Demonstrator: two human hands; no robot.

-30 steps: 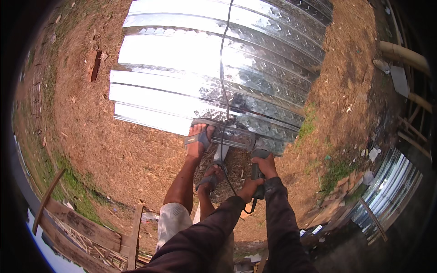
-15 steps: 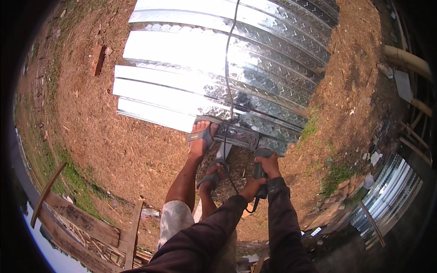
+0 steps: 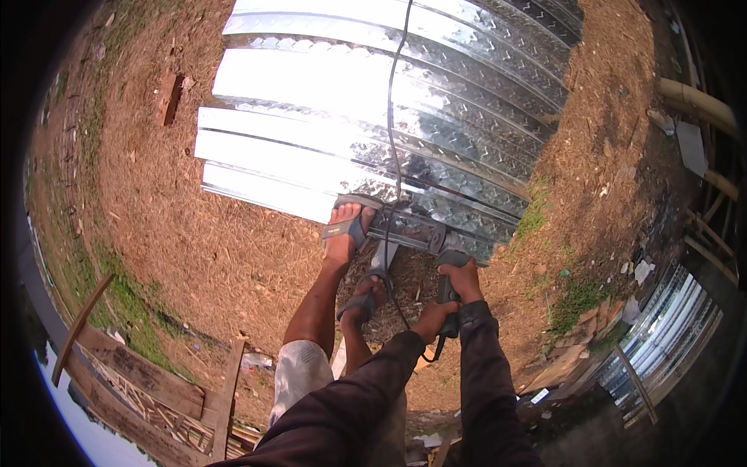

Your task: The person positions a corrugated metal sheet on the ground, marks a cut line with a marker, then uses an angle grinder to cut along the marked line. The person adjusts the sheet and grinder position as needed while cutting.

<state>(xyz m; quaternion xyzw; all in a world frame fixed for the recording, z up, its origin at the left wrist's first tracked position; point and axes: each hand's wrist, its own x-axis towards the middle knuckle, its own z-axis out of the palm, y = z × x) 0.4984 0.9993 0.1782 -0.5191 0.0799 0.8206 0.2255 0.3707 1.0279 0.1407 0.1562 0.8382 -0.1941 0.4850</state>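
Note:
Both my hands are closed round a dark corded power tool (image 3: 447,293) that looks like an angle grinder. My right hand (image 3: 467,282) grips it near the front, and my left hand (image 3: 433,320) holds the rear end. The tool's head meets the near edge of a shiny ribbed metal sheet (image 3: 311,132), toward its right end; its disc cannot be made out. A dark cable (image 3: 391,109) runs across the sheets and past my feet toward the tool. My sandalled foot (image 3: 346,229) rests on the sheet's near edge, with the other on the ground just behind.
Dry, straw-covered ground (image 3: 156,210) surrounds the sheets. A reddish brick-like block (image 3: 169,100) lies at the left. Wooden boards (image 3: 140,381) stand at the lower left; more corrugated sheets (image 3: 661,342) and bamboo poles (image 3: 696,101) are at the right.
Almost nothing differs. The view has shifted slightly, and the tool with both hands sits in nearly the same place at the sheet's edge.

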